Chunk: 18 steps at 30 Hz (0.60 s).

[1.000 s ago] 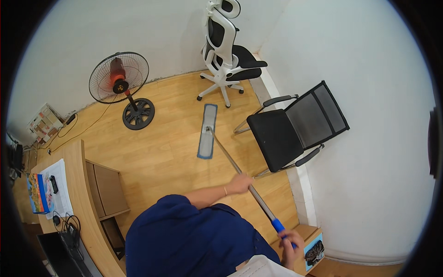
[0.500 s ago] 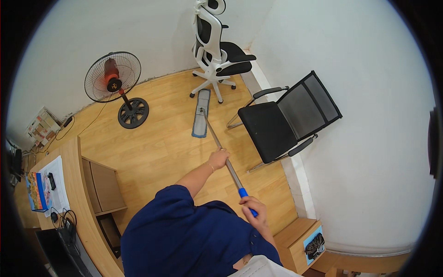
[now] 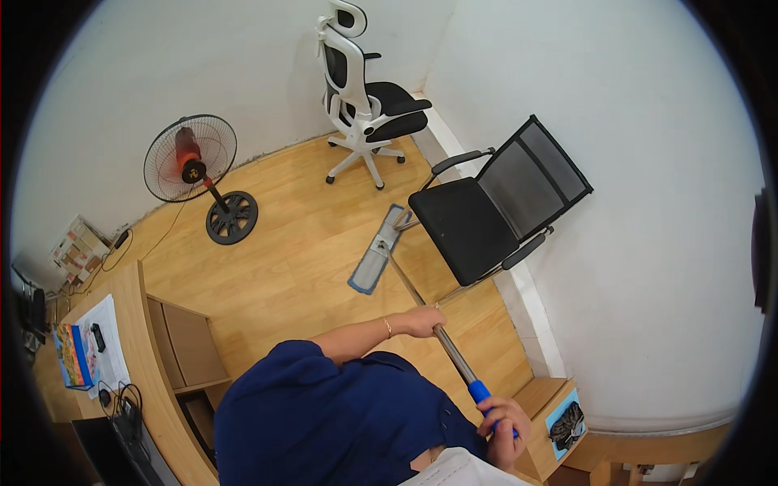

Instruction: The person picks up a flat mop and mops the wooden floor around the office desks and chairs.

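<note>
A flat floor mop with a grey-blue rectangular pad lies on the wooden floor, its far end beside a front leg of the black visitor chair. From the pad a metal pole slants back toward me to a blue grip. My left hand is closed round the middle of the pole, a thin bracelet on its wrist. Lower right, my right hand is wrapped about the blue grip at the pole's end.
A white-and-black swivel chair stands by the far wall. Left of it is a pedestal fan with a cord on the floor. A desk edges the left; a wooden cabinet sits lower right, near the white wall.
The mop pad has come nearer to me and to the right, turning toward the visitor chair's leg. Both hands have moved right and closer to me with the pole.
</note>
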Available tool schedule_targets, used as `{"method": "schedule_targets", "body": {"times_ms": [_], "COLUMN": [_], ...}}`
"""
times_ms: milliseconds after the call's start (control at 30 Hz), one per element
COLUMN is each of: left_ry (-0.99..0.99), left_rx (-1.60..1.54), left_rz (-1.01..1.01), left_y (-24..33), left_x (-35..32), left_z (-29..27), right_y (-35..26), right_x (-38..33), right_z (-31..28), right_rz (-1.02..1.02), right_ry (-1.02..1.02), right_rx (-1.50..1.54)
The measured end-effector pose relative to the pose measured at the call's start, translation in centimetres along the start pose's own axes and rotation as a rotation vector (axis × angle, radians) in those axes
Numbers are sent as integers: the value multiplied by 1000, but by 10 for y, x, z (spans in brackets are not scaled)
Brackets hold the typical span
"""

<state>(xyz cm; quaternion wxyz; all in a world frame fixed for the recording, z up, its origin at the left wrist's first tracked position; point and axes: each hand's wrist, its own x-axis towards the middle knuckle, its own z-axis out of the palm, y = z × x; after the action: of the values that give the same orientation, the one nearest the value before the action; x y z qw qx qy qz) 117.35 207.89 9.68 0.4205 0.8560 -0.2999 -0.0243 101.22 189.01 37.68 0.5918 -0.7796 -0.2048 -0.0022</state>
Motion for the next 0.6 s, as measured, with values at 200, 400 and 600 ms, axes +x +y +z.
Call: {"method": "schedule_targets", "body": {"times_ms": [200, 400, 600], "left_ry": [-122, 139, 423], "left_rx": [117, 239, 430], "left_rz": [-30, -290, -386], "left_y": [-25, -114, -127], "left_x": [-2, -18, -44], "left_z": [-65, -72, -59], "right_y": [11, 54, 115], "right_x": [42, 77, 80], "right_z": [36, 104, 157], "right_rz": [-84, -113, -94], "right_ry": [-163, -339, -318], "right_rx": [-14, -88, -135]}}
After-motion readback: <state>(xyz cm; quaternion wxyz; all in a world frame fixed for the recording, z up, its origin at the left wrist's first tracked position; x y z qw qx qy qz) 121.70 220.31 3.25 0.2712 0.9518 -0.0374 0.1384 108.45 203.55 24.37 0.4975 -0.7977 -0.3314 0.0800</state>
